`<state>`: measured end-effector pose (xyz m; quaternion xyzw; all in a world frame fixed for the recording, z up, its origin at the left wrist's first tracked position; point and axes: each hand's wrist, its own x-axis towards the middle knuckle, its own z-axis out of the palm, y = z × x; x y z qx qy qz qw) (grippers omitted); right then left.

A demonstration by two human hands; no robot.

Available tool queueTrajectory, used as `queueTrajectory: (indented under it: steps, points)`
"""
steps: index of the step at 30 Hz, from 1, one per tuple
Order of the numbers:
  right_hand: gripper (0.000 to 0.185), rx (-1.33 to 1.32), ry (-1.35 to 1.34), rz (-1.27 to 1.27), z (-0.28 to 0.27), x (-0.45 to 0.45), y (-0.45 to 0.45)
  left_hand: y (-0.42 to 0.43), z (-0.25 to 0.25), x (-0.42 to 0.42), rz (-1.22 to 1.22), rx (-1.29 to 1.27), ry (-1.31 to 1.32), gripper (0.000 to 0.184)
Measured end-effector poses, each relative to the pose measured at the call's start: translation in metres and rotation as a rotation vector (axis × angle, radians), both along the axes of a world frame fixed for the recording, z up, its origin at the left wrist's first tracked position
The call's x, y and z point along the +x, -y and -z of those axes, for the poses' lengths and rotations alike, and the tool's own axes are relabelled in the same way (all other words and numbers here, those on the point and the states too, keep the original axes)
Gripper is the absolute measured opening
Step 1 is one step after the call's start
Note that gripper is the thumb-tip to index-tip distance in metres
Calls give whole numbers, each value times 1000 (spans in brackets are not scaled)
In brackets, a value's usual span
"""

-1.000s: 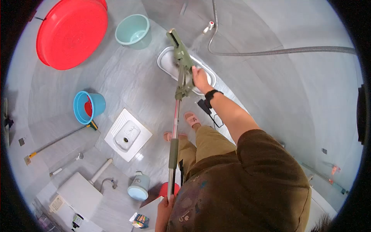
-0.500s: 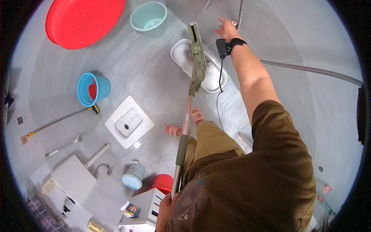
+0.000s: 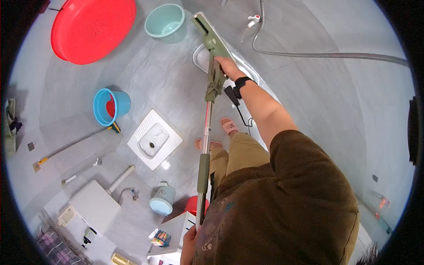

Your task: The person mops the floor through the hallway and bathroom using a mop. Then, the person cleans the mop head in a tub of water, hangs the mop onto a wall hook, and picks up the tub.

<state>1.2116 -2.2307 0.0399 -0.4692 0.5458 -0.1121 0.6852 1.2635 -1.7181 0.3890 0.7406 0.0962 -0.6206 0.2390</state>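
A sponge-type mop with a long metal pole and a green head (image 3: 213, 84) slants across the middle of the view. Low down, my left hand (image 3: 190, 240) is wrapped round its pole, partly hidden beside my shirt. At the mop's head end, my right hand (image 3: 228, 67) grips the green part, a black strap round the wrist. Behind that hand and the mop lies a white oblong basin (image 3: 197, 57), mostly covered. A white tap (image 3: 253, 20) with a red mark is on the wall beyond it, and a thin stream seems to fall from it.
A pale green bucket (image 3: 165, 24) and a large red tub (image 3: 95, 33) stand at the top left. Further down are a blue bucket (image 3: 112, 106), a squat toilet (image 3: 154, 139) and a lidded bin (image 3: 162, 199). A grey hose (image 3: 327, 55) runs along the right wall.
My right hand has left the tap and come down to the mop head, taking hold of it. The mop head has tilted left. My left hand still holds the pole.
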Motion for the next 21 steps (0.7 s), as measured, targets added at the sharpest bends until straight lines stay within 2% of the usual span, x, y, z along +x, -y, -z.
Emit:
queueTrajectory:
  steps: [1,3,4,5,6,7,9,12,16,18,21]
  points:
    - [48,-334,-22,-35,9,-5,-7,-3,9,3,6,-8,3,30]
    - [44,-677,-55,-64,19,-13,-12,-11,41,12,417,-40,182,32]
    - [43,-610,-157,52,12,-11,-26,-8,47,13,421,-47,179,32]
    - [42,-540,-255,171,4,-11,-42,-1,53,12,275,-29,125,34]
    - [47,-470,-255,175,-29,-13,-58,4,57,12,127,-3,68,36]
    - [47,-468,-257,177,-28,-13,-68,9,61,12,131,-2,66,36]
    - [50,-584,-475,110,-26,-14,-84,14,68,13,165,0,85,38]
    - [57,-580,-445,110,-39,-22,-119,-10,105,13,268,-66,141,41]
    - [63,-553,-392,95,-43,-31,-159,12,102,9,330,-88,194,44]
    - [65,-519,-347,114,-43,-33,-169,5,104,12,453,-64,293,48]
    - [67,-576,-369,192,-44,-34,-184,4,90,14,434,-106,347,49]
